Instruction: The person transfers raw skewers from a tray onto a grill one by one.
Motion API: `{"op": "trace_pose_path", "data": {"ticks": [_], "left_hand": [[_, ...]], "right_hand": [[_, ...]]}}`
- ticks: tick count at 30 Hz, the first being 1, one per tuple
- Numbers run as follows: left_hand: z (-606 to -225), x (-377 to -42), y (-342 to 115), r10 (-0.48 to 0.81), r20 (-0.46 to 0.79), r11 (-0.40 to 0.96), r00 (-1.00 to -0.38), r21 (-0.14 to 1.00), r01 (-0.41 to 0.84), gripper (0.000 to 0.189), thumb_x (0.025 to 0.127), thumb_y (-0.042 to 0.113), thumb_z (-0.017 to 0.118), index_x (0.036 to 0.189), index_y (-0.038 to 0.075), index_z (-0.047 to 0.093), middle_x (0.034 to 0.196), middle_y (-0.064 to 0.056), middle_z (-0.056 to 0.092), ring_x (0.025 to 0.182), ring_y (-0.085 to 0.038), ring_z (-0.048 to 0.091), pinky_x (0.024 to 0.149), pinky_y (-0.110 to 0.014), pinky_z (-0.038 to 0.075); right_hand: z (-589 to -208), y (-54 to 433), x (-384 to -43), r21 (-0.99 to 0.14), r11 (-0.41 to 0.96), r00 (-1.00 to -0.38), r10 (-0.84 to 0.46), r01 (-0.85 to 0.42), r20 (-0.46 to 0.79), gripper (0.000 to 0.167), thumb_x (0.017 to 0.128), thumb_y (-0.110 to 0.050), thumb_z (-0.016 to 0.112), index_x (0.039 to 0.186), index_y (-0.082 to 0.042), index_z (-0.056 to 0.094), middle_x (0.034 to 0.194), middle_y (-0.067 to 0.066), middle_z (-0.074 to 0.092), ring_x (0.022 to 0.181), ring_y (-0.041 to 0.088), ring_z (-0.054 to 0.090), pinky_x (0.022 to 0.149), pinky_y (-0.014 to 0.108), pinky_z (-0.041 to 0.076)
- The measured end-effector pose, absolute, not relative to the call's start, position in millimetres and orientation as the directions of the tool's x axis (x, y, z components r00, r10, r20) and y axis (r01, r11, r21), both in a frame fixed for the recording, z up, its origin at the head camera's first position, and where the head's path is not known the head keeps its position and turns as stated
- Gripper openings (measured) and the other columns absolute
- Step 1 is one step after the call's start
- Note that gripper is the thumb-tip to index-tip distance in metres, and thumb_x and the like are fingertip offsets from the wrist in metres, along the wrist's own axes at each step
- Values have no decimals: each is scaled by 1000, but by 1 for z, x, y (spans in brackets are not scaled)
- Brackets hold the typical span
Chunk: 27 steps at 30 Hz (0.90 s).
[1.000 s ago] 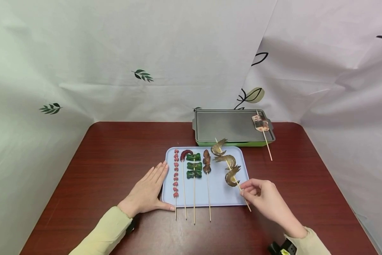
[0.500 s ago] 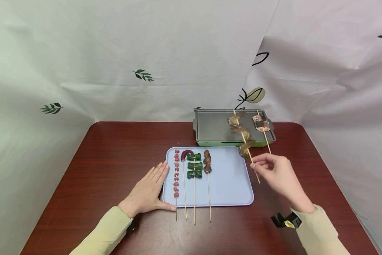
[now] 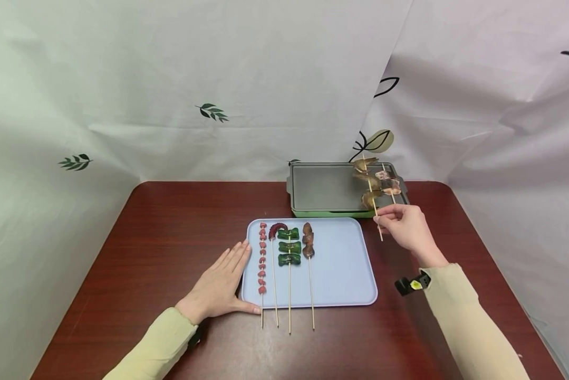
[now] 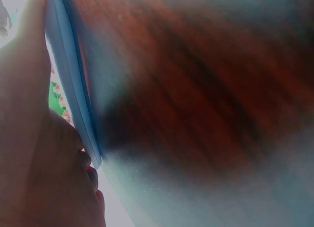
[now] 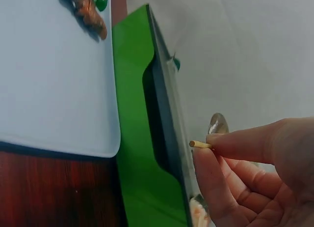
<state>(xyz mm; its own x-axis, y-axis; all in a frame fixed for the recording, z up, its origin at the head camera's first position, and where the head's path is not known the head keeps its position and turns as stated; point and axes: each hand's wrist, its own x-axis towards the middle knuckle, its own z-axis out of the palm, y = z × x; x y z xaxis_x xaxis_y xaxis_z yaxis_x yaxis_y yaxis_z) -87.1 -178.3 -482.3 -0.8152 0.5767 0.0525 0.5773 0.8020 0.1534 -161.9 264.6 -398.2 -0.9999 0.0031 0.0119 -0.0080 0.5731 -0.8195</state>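
My right hand (image 3: 405, 227) pinches the stick of a shrimp skewer (image 3: 370, 182) between thumb and fingers, with its three shrimps above the grill pan (image 3: 319, 187). In the right wrist view the stick's end pokes out from the fingertips (image 5: 201, 160). A fish-chunk skewer (image 3: 391, 184) lies on the pan's right side, its stick partly behind my hand. My left hand (image 3: 222, 285) rests with straight fingers along the left edge of a light blue tray (image 3: 343, 264). On the tray lie a red-bead skewer (image 3: 262, 258), a tentacle skewer (image 3: 276, 229), a green-pepper skewer (image 3: 289, 247) and a brown-meat skewer (image 3: 308, 240).
The grill's green base (image 5: 135, 114) stands just behind the tray on the dark red wooden table (image 3: 184, 227). A white cloth (image 3: 265, 79) with leaf prints hangs behind and at both sides. Stick ends jut past the tray's front edge.
The right hand has lifted the shrimp skewer off the tray and carried it up and away to above the right part of the grill pan. The left hand stays in place.
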Motion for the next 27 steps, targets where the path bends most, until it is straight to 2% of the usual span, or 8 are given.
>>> {"op": "trace_pose_path", "data": {"ticks": [4,9,17,27], "left_hand": [[-483,-87,-178,578,50,802,-815,150,578,140,67,95,56,158,-7,25,165,-21,19,152,-34,18,122,-46,20],[-483,-87,-178,578,45,803,-815,149,577,140,67,96,54,158,-6,24,166,-20,19,153,-33,17,122,-45,19],[-482,-87,-178,588,79,792,-805,146,592,139,68,94,56,156,-8,27,165,-22,22,151,-36,22,121,-47,22],[-482,-87,-178,584,69,795,-808,150,588,139,67,94,57,157,-8,27,165,-22,21,151,-36,21,121,-47,22]], "right_hand": [[-398,265,-172,-822,565,-997,17,70,-74,24,97,-10,68,111,10,69,102,28,71,78,23,74,77,46,61],[-397,266,-178,-822,554,-990,35,133,-137,27,97,-10,67,114,11,68,106,29,70,82,24,74,80,45,60],[-402,268,-184,-817,552,-985,53,165,-162,25,97,-9,68,113,11,68,103,26,72,79,19,73,79,43,61],[-402,270,-185,-809,562,-984,65,175,-167,27,98,-11,68,115,9,68,104,25,72,81,21,73,81,45,60]]}}
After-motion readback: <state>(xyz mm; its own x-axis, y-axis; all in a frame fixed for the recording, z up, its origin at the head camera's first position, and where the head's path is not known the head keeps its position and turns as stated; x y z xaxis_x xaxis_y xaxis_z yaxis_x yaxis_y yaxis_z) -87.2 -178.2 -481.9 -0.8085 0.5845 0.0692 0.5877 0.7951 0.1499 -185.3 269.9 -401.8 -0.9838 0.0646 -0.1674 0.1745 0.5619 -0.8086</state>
